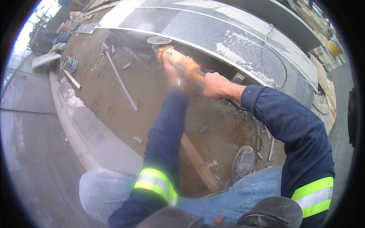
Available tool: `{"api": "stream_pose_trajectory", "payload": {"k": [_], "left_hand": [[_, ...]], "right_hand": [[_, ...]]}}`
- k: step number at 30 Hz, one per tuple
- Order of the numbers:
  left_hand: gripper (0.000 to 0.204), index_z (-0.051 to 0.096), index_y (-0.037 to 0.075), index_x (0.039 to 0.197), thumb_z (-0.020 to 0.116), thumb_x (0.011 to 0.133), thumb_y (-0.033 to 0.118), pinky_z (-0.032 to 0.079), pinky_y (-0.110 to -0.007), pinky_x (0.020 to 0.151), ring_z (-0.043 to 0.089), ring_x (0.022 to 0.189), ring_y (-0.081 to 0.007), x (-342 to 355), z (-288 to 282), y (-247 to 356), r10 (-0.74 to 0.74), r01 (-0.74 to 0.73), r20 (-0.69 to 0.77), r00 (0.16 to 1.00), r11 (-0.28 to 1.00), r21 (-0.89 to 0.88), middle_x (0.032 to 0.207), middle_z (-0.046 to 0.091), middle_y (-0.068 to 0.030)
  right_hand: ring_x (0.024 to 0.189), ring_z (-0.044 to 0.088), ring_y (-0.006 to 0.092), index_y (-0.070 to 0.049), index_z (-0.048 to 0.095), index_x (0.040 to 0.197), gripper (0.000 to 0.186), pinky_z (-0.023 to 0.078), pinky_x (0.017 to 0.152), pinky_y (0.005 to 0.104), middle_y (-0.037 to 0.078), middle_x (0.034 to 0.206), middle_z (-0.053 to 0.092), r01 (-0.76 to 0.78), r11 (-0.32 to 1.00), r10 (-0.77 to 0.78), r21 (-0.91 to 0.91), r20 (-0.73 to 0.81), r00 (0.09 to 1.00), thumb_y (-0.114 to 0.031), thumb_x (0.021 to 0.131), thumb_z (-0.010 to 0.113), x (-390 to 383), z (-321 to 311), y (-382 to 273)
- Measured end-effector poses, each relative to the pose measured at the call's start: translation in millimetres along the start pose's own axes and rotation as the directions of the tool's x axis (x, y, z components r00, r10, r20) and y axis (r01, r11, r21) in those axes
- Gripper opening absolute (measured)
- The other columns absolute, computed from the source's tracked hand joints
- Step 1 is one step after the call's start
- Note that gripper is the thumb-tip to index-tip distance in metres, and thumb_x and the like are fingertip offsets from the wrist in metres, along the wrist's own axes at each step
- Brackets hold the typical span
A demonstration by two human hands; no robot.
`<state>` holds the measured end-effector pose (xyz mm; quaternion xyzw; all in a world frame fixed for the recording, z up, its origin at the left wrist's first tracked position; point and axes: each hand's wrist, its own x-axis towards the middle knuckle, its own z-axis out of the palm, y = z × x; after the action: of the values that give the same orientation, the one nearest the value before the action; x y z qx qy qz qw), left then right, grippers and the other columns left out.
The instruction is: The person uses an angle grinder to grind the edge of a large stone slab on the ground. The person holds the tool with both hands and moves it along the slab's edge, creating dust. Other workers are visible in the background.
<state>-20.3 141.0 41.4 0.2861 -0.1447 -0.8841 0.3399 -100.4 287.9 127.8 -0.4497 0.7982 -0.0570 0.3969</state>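
An orange angle grinder (178,59) is held in both my hands. My left hand (172,73) wraps round its body close behind the head. My right hand (218,86) closes on the rear handle, where a dark cord trails off below the wrist. The grinder's round disc (159,40) is at the near edge of a large grey stone slab (182,24); whether it touches the slab I cannot tell. Pale dust hangs in the air around the disc and partly veils the slab and my left hand.
Stone strips, such as a long one (121,81), lie scattered over the dirt ground. A wooden plank (197,161) lies near my shoe (243,161). To the left stand a small tub (70,64) and pale slabs (95,129). A grey cable (281,62) crosses the slab.
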Motion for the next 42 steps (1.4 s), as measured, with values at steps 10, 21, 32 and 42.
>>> {"api": "stream_pose_trajectory", "payload": {"k": [10, 21, 32, 42], "left_hand": [[0.086, 0.050, -0.005, 0.119, 0.051, 0.088, 0.075, 0.059, -0.049, 0.074, 0.068, 0.084, -0.0375, 16, -2, 5, 0.017, -0.017, -0.041, 0.999, 1.000, -0.006, 0.094, 0.064, -0.0243], [0.090, 0.051, -0.007, 0.118, 0.053, 0.085, 0.077, 0.059, -0.049, 0.075, 0.068, 0.085, -0.0383, 27, -6, 13, 0.026, -0.025, -0.047, 0.999, 0.999, 0.031, 0.094, 0.064, -0.0246], [0.091, 0.051, -0.007, 0.115, 0.055, 0.084, 0.077, 0.061, -0.047, 0.070, 0.069, 0.081, -0.0362, 31, -5, 11, 0.023, -0.022, -0.030, 0.999, 1.000, 0.021, 0.093, 0.064, -0.0232], [0.087, 0.051, -0.005, 0.115, 0.057, 0.085, 0.077, 0.062, -0.049, 0.070, 0.071, 0.080, -0.0362, 26, -5, 8, 0.000, 0.000, -0.054, 0.999, 1.000, -0.014, 0.092, 0.065, -0.0226]], "right_hand": [[0.077, 0.075, 0.0335, 0.014, 0.065, 0.108, 0.033, 0.064, 0.058, 0.0402, 0.026, 0.095, 0.073, 0.030, 1.000, -0.029, 0.010, -0.036, 0.999, -0.007, 0.085, 0.058, 21, 2, 2], [0.077, 0.076, 0.0341, 0.013, 0.067, 0.105, 0.030, 0.062, 0.063, 0.0403, 0.026, 0.091, 0.073, 0.007, 0.997, -0.005, 0.073, -0.016, 1.000, -0.007, 0.084, 0.059, 22, -7, -10], [0.089, 0.075, 0.0379, 0.015, 0.063, 0.111, 0.037, 0.062, 0.071, 0.0421, 0.030, 0.100, 0.071, 0.002, 0.998, -0.002, 0.056, -0.012, 1.000, -0.008, 0.082, 0.062, 36, -6, -4], [0.098, 0.072, 0.0428, 0.013, 0.063, 0.106, 0.035, 0.058, 0.084, 0.0455, 0.033, 0.101, 0.070, 0.040, 0.999, -0.041, -0.035, -0.037, 0.998, -0.011, 0.080, 0.065, 37, 2, 5]]}}
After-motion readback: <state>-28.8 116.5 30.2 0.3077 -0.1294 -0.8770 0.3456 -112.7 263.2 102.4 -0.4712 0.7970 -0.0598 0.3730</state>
